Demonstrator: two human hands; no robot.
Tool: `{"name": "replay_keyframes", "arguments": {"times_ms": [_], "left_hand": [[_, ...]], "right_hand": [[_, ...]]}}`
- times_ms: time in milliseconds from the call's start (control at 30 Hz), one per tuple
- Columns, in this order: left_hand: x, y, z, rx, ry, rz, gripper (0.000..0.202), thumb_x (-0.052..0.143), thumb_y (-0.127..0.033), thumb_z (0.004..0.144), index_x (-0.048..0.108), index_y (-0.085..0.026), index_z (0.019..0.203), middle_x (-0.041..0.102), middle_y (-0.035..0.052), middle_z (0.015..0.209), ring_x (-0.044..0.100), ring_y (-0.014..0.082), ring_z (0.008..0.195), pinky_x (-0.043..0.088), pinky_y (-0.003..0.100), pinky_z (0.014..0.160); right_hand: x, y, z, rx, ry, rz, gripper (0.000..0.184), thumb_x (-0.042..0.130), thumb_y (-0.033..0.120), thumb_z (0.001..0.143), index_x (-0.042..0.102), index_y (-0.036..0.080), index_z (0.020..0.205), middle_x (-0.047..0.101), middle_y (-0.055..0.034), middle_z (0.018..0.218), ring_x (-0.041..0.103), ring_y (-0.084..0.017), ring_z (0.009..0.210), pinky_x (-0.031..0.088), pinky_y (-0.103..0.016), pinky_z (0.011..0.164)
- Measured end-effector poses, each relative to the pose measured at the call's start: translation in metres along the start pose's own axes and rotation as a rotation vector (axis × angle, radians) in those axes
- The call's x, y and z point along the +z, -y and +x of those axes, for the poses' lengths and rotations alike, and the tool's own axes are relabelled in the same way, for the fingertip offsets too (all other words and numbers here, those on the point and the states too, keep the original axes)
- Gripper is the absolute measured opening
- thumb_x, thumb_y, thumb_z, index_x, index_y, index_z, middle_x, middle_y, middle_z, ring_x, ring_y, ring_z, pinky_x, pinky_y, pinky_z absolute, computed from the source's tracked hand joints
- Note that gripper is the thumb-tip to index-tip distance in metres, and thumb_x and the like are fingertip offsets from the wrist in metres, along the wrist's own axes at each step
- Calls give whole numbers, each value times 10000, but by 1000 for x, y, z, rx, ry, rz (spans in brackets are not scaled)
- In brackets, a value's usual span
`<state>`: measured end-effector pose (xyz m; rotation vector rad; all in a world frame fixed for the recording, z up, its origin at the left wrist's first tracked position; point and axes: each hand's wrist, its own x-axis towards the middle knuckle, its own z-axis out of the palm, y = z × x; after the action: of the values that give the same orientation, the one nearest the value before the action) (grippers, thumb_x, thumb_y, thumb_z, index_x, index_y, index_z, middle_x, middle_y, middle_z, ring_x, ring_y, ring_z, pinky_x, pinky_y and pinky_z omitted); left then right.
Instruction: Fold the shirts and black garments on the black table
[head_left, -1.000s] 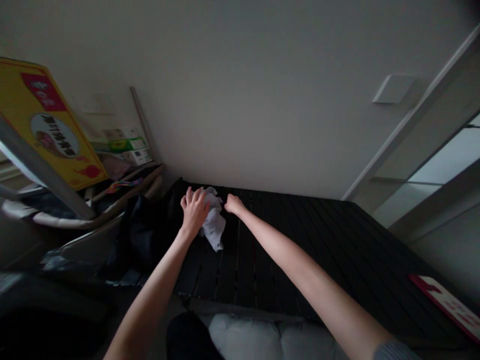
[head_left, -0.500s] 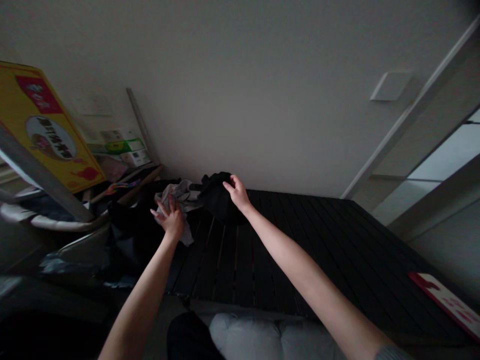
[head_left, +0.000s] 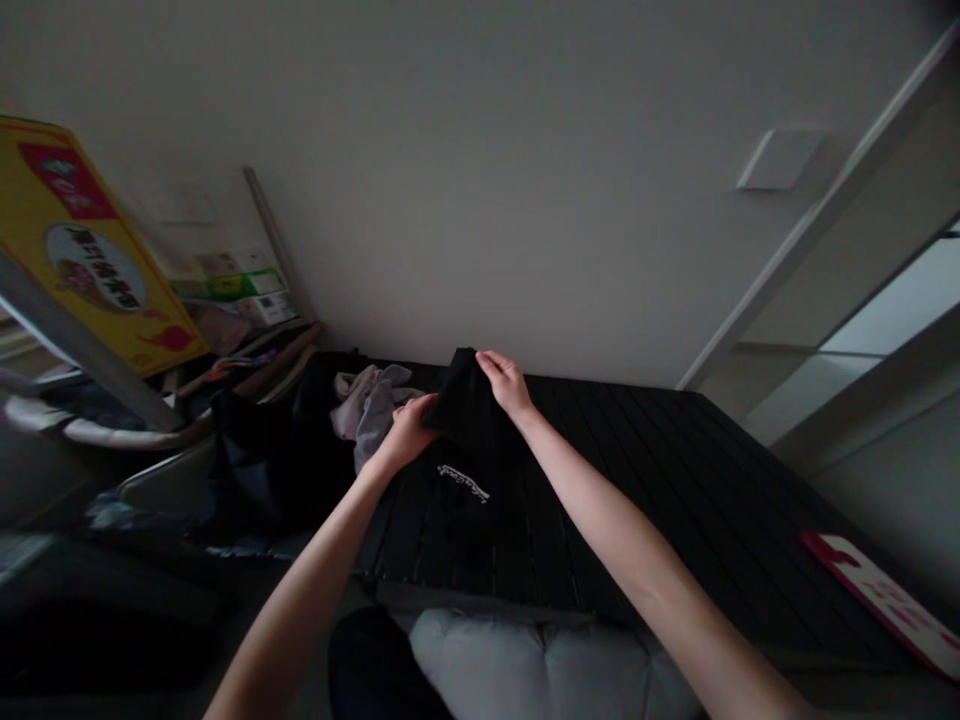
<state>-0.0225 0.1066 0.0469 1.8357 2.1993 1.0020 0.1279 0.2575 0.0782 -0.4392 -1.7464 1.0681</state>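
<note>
The left grip [head_left: 411, 430] and right grip [head_left: 505, 380] both pinched a black cloth [head_left: 466, 415] with white writing, fingers closed tight. It was over the slatted bench [head_left: 637, 490], near a crumpled gray cloth [head_left: 373, 412].

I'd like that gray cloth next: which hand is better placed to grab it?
Probably your left hand: though holding the lettered black fabric, it's beside the gray cloth; your right hand is farther.

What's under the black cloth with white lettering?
Dark slatted surface: slats show to the right and on the near side of the black cloth, held by the left hand and right hand. The patch directly beneath is covered; can't tell what's there.
</note>
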Motion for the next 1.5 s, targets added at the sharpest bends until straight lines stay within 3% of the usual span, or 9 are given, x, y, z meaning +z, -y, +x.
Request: {"name": "replay_keyframes", "arguments": {"times_ms": [200, 467, 533, 633, 767, 1000, 1100, 1267, 1500], "left_hand": [[20, -15, 1, 12, -21, 91, 105, 573, -286, 834, 652, -220, 854, 691, 34, 914, 582, 239, 1036, 401, 434, 970], [-64, 14, 11, -507, -963, 274, 232, 467, -316, 905, 611, -172, 1017, 677, 89, 1010, 541, 281, 1071, 374, 485, 971], [-79, 9, 14, -505, -1022, 328, 235, 451, -311, 915, 597, -178, 1042, 665, 90, 1050, 505, 288, 1128, 311, 539, 1021], [-71, -9, 15, -529, -860, 402, 333, 486, -279, 878, 534, -179, 1192, 632, 117, 1155, 446, 317, 1206, 287, 595, 1025], [-18, -27, 11, -542, -652, 478, 670, 547, -252, 813, 303, -119, 1423, 437, 207, 1407, 348, 368, 1295, 335, 591, 998], [89, -38, 20, -172, -129, 255, 259, 463, -310, 924, 604, -225, 1123, 572, 87, 1295, 403, 283, 1245, 407, 457, 950], [133, -60, 31, -23, 37, 210, 282, 494, -392, 924, 601, -254, 1145, 591, 66, 1267, 420, 260, 1231, 397, 426, 963], [194, -96, 39, -96, 219, 300, 548, 619, -496, 824, 532, -211, 1284, 535, 139, 1280, 440, 332, 1195, 408, 488, 941], [210, -101, 22, -15, 202, 304, 194, 568, -311, 868, 678, -218, 998, 501, 108, 1298, 343, 341, 1275, 350, 562, 1003]], "right_hand": [[-66, 20, 26, -90, -512, 35, 412, 524, 569, 855, 491, 206, 663, 416, 40, 651, 444, -129, 658, 402, -260, 654], [-153, -5, 1, 27, -526, -117, 428, 544, 588, 811, 453, 210, 631, 413, 43, 629, 448, -139, 653, 399, -282, 628], [-155, -12, -11, 127, -407, -175, 398, 528, 559, 813, 462, 210, 634, 429, 42, 611, 452, -138, 641, 392, -277, 618], [-153, -21, -30, 412, -45, -344, 362, 443, 485, 856, 462, 209, 622, 427, 46, 542, 476, -136, 593, 380, -253, 570], [-141, -28, -69, 687, 309, -459, 320, 523, 322, 817, 452, 191, 535, 401, 55, 412, 481, -114, 433, 356, -216, 474], [-143, -31, -123, 1039, 1123, -474, 284, 530, 353, 893, 531, 161, 684, 634, -18, 513, 487, -98, 311, 337, -186, 384], [-164, -42, -119, 890, 841, -613, 362, 495, 426, 915, 553, 164, 672, 617, -18, 490, 403, -76, 297, 299, -200, 381], [-197, -77, -115, 744, 233, -918, 239, 528, 367, 899, 615, 149, 946, 706, -129, 894, 663, -185, 749, 456, -261, 657], [-190, -100, -125, 595, 165, -633, 351, 699, 402, 759, 631, 180, 1022, 685, -103, 991, 631, -272, 1004, 469, -382, 850]]}}
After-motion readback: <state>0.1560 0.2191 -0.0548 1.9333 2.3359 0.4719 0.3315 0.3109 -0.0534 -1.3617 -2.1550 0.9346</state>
